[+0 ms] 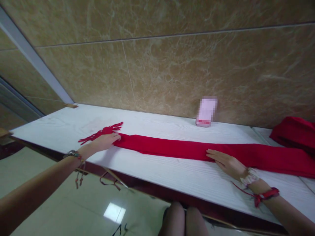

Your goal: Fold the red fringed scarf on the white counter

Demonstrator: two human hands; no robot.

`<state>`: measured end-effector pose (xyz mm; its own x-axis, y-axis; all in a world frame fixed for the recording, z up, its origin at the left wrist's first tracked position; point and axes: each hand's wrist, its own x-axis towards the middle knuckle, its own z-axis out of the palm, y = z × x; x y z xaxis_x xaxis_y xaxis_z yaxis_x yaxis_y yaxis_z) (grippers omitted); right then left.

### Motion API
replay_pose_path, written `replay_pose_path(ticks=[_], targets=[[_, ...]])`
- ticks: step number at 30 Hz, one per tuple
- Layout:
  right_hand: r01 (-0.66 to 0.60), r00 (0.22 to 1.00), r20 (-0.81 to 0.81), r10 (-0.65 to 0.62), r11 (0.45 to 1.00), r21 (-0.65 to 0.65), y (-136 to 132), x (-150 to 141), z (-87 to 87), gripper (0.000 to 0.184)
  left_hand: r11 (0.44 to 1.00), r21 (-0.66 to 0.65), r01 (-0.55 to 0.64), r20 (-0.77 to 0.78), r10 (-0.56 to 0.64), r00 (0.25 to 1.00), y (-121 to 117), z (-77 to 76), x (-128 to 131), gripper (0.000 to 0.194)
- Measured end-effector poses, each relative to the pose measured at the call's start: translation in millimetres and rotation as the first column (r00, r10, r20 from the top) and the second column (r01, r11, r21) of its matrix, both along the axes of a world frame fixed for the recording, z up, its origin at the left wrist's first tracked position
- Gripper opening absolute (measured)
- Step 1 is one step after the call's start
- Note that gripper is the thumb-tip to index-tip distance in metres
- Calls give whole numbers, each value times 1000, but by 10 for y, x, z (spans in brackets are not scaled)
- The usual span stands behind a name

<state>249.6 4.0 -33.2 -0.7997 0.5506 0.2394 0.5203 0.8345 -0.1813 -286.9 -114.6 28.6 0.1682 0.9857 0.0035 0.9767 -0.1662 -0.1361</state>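
A long red scarf (169,147) lies in a flat, narrow strip along the white tabletop, its fringe (98,132) spread at the left end. Close to that fringe, my left hand (108,141) rests on the scarf with its fingers laid over the cloth. Farther right, my right hand (227,163) lies flat, fingers stretched out onto the scarf's near edge. Toward the right border the strip widens and leads to a bunched heap of red cloth (292,132); whether the two are one piece I cannot tell.
Against the tan marbled wall (167,72) stands a pink, pixel-blurred box-like item (207,111), behind the scarf. The white table (157,177) is long and narrow, with its near edge above my knees (183,219). A brown cord (110,179) hangs below that edge.
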Motion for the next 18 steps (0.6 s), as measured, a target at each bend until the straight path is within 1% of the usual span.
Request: replay_pose_path(ticks=[2,4,7,10,12,13,15,17,18], targets=[[-5,1000,27,5,1000,15,26,-20,-22,42,999,-15,-44,-68,43,997,-43,-76,-19,35],[1,998,55,-2,1000,16,49,-47,-16,45,995,-1,-101,-128,100,987,-35,-98,-50,39],[5,996,93,-5,1000,-7,73,-53,9,47,981,51,-185,-151,191,970,-48,-71,-146,38],[12,994,104,-11,1000,-16,87,-16,22,48,946,140,-291,-143,310,940,-137,-21,-277,37],[11,995,96,-11,1000,-6,85,-23,42,46,926,189,-326,-151,355,923,-196,13,-338,37],[6,996,85,-6,1000,6,77,-57,62,45,927,202,-315,-158,348,924,-212,26,-355,37],[-28,998,58,26,999,42,40,-215,123,44,958,177,-225,-162,254,953,-208,34,-366,41],[-108,993,46,104,991,80,-26,-499,198,44,990,86,-109,-134,120,984,-172,10,-370,49],[-159,987,51,155,983,92,-64,-678,230,45,997,41,-68,-109,73,991,-152,-14,-377,54]])
